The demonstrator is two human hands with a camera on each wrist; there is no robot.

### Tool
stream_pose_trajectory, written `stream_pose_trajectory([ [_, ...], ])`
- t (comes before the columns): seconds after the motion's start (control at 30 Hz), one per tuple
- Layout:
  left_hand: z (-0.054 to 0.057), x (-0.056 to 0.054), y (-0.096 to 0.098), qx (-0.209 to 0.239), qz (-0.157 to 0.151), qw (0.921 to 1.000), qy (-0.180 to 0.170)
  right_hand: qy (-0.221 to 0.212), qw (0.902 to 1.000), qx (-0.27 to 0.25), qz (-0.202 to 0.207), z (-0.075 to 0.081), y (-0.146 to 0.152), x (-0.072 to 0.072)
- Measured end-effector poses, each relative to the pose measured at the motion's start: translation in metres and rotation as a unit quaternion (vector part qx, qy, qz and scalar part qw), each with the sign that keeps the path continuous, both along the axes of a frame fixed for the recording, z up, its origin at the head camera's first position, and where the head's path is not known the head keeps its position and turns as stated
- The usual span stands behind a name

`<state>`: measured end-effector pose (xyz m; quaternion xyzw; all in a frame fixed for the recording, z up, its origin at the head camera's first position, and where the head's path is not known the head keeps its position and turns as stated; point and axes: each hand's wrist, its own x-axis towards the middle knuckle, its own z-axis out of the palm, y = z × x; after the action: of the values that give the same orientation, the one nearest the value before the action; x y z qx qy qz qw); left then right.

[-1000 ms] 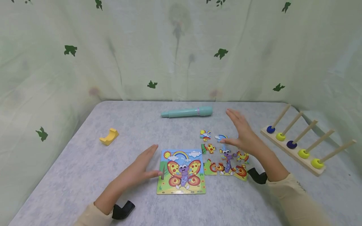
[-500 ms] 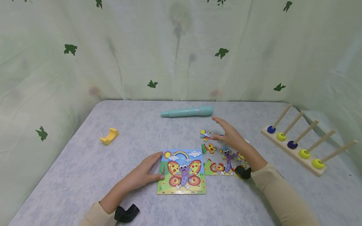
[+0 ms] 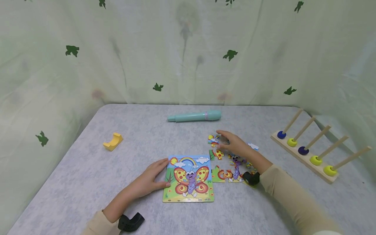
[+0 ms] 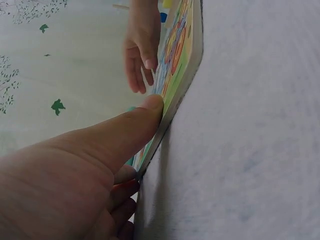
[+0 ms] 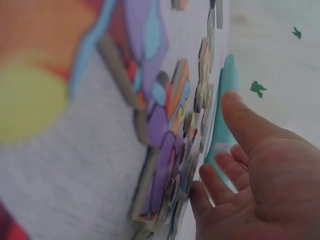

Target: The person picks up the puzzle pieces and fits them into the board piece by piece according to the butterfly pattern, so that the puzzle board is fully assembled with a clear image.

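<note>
In the head view, a square butterfly puzzle board [image 3: 191, 181] lies flat on the table. My left hand [image 3: 151, 179] rests at its left side, with the thumb [image 4: 145, 112] touching the board's edge in the left wrist view. Loose puzzle pieces [image 3: 218, 174] lie to the right of the board. Over their upper rows hovers my right hand [image 3: 236, 145], thumb and fingers apart, just right of the sun piece [image 3: 212, 140]. No piece shows between its fingers in the right wrist view [image 5: 260, 170]. The right hand and wrist partly cover several pieces, while a cloud piece [image 3: 253, 146] shows beyond the wrist.
A teal marker-shaped tube [image 3: 194, 116] lies near the table's back edge. At the right stands a wooden peg rack [image 3: 304, 156] with blue and yellow beads. A yellow curved block [image 3: 113, 141] lies at the left. Pale curtains with green leaf shapes surround the table.
My right hand has moved left and lower over the pieces, uncovering the cloud piece. My left hand has moved slightly right until it touches the board. The board and other objects stayed put.
</note>
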<state>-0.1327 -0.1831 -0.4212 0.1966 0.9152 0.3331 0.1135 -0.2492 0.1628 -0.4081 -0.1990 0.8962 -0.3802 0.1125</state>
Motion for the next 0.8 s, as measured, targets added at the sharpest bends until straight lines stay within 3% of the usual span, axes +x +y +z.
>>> stream_pose_trajectory([
  [0.17,0.0009,0.0007,0.0002,-0.001,0.0,1.0,-0.001,-0.003,0.9998,0.018,0.005,-0.0022,-0.0009,-0.0006],
  [0.8,-0.0007,0.0,0.0001,0.0,0.0,1.0,0.002,0.072,0.9954,0.062,0.013,-0.0057,-0.0054,-0.0035],
])
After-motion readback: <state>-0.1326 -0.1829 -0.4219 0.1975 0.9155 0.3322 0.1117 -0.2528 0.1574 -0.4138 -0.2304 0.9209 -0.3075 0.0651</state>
